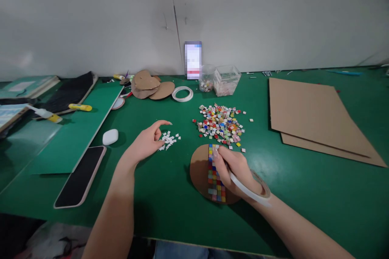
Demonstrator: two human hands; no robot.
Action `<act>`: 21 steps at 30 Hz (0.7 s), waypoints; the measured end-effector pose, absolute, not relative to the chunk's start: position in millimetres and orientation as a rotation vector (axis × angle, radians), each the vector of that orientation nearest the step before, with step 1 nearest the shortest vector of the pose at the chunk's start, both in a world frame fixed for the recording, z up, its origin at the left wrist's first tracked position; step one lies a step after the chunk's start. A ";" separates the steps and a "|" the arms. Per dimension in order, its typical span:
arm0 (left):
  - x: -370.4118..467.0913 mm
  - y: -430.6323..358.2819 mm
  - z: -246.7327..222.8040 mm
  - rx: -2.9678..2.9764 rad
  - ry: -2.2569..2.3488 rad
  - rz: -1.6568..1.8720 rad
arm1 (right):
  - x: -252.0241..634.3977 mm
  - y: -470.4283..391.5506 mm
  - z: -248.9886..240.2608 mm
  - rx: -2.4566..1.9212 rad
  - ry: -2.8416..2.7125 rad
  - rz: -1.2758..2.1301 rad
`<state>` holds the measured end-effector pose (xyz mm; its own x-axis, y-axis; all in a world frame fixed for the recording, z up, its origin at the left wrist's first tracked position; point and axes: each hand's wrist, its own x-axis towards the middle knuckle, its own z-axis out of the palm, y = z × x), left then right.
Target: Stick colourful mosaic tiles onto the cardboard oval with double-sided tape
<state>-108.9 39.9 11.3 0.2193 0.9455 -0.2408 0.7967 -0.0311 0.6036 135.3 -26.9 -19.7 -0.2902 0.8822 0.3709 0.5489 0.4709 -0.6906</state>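
My right hand [232,166] is closed in a pinch, its fingertips down on a small mosaic tile at the upper end of the tiled strip; the fingers mostly hide that tile. Beneath it lies a round cardboard piece [199,174], with rows of coloured square tiles [212,192] down its middle. A roll of white tape [247,190] hangs around my right hand near the wrist. My left hand [147,141] has its index finger stretched out and thumb apart, the other fingers curled. Its thumb touches the edge of a small pile of white bits [170,139].
Loose mosaic tiles [220,123] spread beyond the cardboard. Behind them stand a clear box [226,81], a clear cup [206,79] and a lit phone [193,60]. Cardboard sheets [306,113] lie right. Left are a dark phone [80,178], white case [110,136] and green board [75,141].
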 end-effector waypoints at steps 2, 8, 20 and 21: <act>-108.6 39.7 11.5 1.854 1.608 0.302 | 135.3 -27.1 -19.8 -1.187 -1.976 0.565; -108.7 39.4 11.1 1.834 1.590 0.301 | 135.4 -27.5 -21.5 -1.185 -1.975 0.580; -106.5 38.6 15.2 1.705 1.631 0.303 | 134.9 -27.4 -19.5 -1.180 -1.967 0.586; -106.1 38.4 15.2 1.690 1.614 0.320 | 134.9 -27.3 -19.8 -1.177 -1.966 0.583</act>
<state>-106.1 38.4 15.2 0.1685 0.9336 -0.3162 0.7421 0.0910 0.6641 134.9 -27.3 -19.8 -0.2884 0.8818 0.3730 0.5360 0.4715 -0.7003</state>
